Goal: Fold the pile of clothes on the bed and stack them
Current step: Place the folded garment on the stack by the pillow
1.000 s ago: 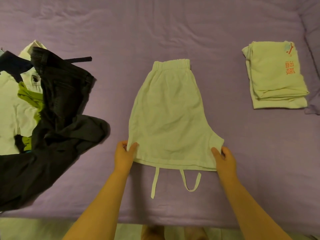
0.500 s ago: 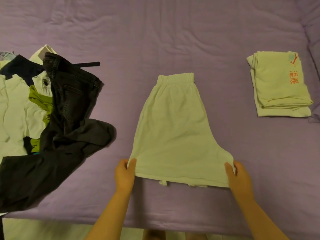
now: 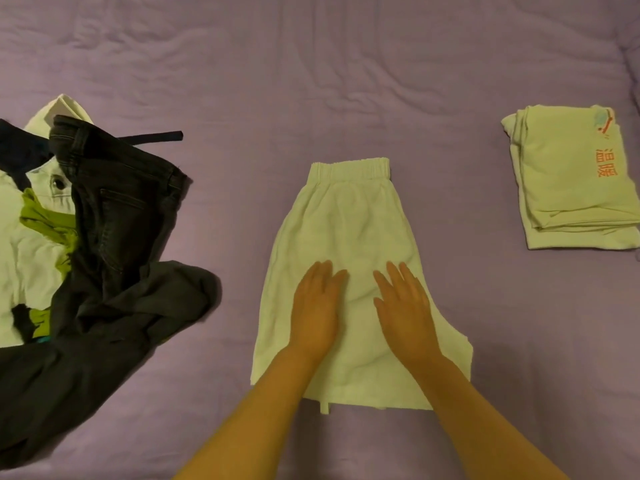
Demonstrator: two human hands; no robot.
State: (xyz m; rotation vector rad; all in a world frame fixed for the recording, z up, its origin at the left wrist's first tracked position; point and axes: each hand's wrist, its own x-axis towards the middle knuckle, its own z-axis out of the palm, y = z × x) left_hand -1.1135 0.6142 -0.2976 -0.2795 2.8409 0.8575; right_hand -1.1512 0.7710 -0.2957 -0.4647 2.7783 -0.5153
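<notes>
Head view: pile (image 3: pixel 86 237) cut off left; drawstring (image 3: pixel 325 407) mostly hidden.

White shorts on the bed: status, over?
Both hands, left and right, flat and open on the white elastic-waist shorts. Shorts spread flat, not yet folded. Nothing blocking; black jeans lie apart to the left.

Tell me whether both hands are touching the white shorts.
Touching. The head view shows the left hand and right hand lying flat, fingers straight, on the white shorts.
</notes>
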